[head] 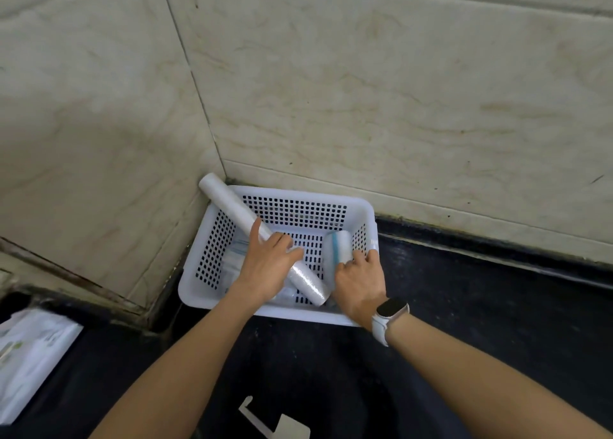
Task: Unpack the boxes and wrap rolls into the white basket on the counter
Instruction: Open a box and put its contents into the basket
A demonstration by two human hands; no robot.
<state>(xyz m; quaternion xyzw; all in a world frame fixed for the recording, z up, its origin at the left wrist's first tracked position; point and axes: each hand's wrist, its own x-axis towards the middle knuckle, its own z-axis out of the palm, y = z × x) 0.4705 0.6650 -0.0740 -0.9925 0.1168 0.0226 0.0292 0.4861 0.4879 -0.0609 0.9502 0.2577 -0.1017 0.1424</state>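
Note:
A white perforated basket (361, 213) stands in the counter's corner against the tiled walls. A long white wrap roll (225, 203) lies slanted across it, its far end poking over the back left rim. My left hand (268, 266) is closed around the roll's middle. My right hand (358, 282) grips a shorter white roll with a blue band (338, 246), held upright inside the basket's right side. Flat boxes (234, 262) lie on the basket floor under my left hand, partly hidden.
The dark counter (481, 306) stretches to the right and toward me. A white packet with green print (30, 355) lies at the left edge. A white cardboard piece (282, 422) sits at the bottom. I wear a white watch (391, 309) on my right wrist.

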